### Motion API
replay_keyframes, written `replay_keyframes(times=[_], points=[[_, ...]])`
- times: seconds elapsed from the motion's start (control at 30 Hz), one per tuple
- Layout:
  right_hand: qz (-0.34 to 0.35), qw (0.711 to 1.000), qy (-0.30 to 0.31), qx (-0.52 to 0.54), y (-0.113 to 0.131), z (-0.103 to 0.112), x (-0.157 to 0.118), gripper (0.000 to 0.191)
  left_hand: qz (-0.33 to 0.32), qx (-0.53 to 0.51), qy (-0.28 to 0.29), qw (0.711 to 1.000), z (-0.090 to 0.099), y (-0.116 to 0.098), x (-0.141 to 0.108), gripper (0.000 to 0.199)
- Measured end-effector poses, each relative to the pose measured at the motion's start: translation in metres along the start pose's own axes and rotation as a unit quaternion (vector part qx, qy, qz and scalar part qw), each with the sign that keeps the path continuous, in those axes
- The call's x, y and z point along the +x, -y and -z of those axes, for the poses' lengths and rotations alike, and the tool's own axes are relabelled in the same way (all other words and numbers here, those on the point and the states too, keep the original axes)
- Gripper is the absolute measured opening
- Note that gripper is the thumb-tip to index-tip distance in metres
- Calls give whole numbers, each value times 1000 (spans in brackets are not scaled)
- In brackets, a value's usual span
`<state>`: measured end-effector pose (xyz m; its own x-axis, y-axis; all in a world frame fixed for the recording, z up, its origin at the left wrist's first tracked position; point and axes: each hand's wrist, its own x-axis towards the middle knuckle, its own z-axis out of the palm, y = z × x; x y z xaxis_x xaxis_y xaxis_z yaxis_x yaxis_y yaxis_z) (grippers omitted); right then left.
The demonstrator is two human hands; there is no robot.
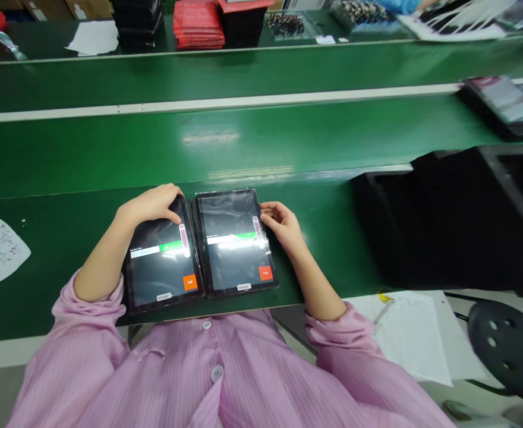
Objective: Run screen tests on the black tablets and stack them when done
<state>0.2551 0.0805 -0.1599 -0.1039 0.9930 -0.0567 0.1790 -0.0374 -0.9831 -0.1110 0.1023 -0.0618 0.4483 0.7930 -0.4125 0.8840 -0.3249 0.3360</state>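
Two tablets with lit dark screens lie side by side at the bench's near edge. Over the top of the left tablet (150,276) reaches my left hand (152,205), its thumb on the screen side and its fingers curled at the upper right edge. My right hand (284,224) pinches the right edge of the right tablet (232,264), with thumb and fingers near its upper part. Each screen shows a pink slider bar, a white and green strip and an orange-red "Fail" box. What my fingertips press on is partly hidden.
Dark trays or boxes (440,220) stand to the right, with wrapped items (511,104) behind. A handwritten paper (2,252) lies at left. Red pouches (198,25) and black stacks (137,22) line the far shelf. Papers (410,333) and a round stool (511,351) are at lower right.
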Motion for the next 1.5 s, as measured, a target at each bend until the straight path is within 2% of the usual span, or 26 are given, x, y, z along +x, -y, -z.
replay_keyframes(times=[0.1, 0.33, 0.4, 0.47, 0.53, 0.57, 0.67, 0.7, 0.77, 0.83, 0.87, 0.9, 0.97, 1.03, 1.07, 1.13, 1.2, 1.33, 1.43, 1.5], points=[[8, 1000, -2, -4, 0, 0, 0, 32, -24, -8, -5, 1000, 1, 3, 1, 62], [20, 1000, 11, -19, -4, 0, 6, 34, -32, 18, -16, 999, -2, 3, -2, 60], [39, 999, 3, -38, -1, 0, 8, 35, -31, 53, -72, 996, -6, -4, -8, 63], [91, 991, -34, -93, 6, 0, 3, 34, -35, 106, -171, 979, -9, -13, -20, 65], [186, 963, -49, -190, 19, -3, -12, 27, -51, 137, -241, 959, -14, -19, -39, 61], [243, 939, -25, -240, 26, -6, -23, 23, -61, 136, -250, 957, -16, -20, -52, 57], [405, 842, 127, -333, 43, -20, -64, 27, -71, 87, -226, 968, -30, -15, -97, 46], [446, 810, 159, -347, 47, -26, -77, 30, -61, 66, -225, 970, -36, -11, -114, 45], [506, 756, 188, -369, 49, -35, -97, 34, -27, 24, -237, 971, -54, -4, -146, 44], [526, 731, 203, -386, 49, -38, -102, 36, 18, -23, -248, 968, -75, 2, -172, 41], [521, 733, 205, -387, 48, -38, -99, 37, 44, -52, -251, 966, -87, 3, -182, 42], [505, 748, 197, -383, 47, -36, -91, 39, 69, -88, -255, 960, -99, 4, -189, 45], [431, 816, 137, -361, 43, -30, -68, 45, 102, -189, -276, 937, -121, 3, -197, 66], [305, 898, 39, -315, 35, -25, -40, 51, 107, -304, -287, 902, -142, -1, -197, 88], [233, 932, 0, -276, 30, -23, -26, 54, 106, -352, -283, 886, -150, -4, -195, 92], [115, 977, -32, -177, 19, -20, -6, 58, 107, -408, -265, 867, -164, -9, -189, 93], [49, 996, -24, -74, 7, -18, 5, 61, 99, -426, -259, 861, -172, -13, -184, 97], [-28, 998, -20, 51, -5, -13, 6, 62, 53, -444, -265, 854, -183, -14, -181, 100], [-58, 993, -14, 99, -6, -11, 6, 61, 82, -392, -244, 883, -183, -12, -186, 102], [-52, 992, -19, 114, -5, -11, 7, 58, 97, -338, -209, 912, -173, -10, -189, 104]])
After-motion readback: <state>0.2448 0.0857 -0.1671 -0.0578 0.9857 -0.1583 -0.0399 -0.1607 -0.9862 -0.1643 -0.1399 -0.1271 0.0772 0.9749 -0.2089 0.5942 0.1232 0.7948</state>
